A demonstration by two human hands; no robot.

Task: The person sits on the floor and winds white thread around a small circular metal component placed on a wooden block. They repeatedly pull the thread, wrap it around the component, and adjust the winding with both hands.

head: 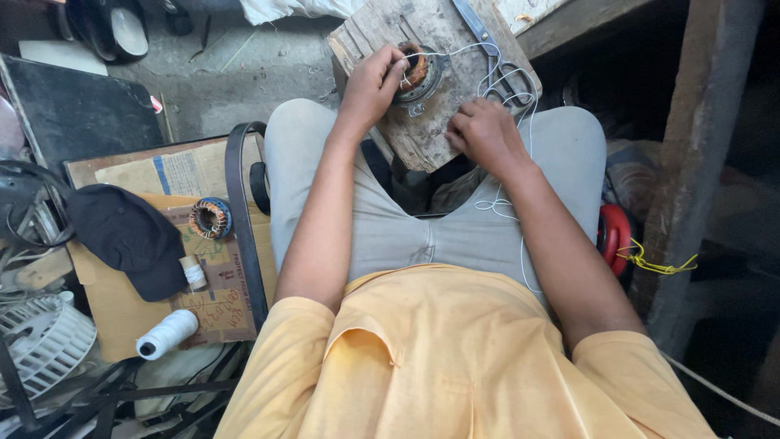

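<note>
I look down at a worn wooden board [422, 122] resting across my knees, where it serves as a small bench, and on it sits a motor coil [417, 71] wound with copper wire, at about twelve o'clock from my chest. My left hand [372, 81] is curled over the coil's edge at its nine o'clock, fingers pinched on it, I judge to keep it steady. My right hand [485, 134] sits at the coil's five o'clock, closed on a thin white thread [505, 203] that runs up to the coil and trails down over my lap. Scissors [504, 69] lie on the board at two o'clock, within reach. Off at nine o'clock, on flattened cardboard [114, 301], lie a second coil [211, 218], a black cap [126, 236] and a spool of white thread [166, 333]
</note>
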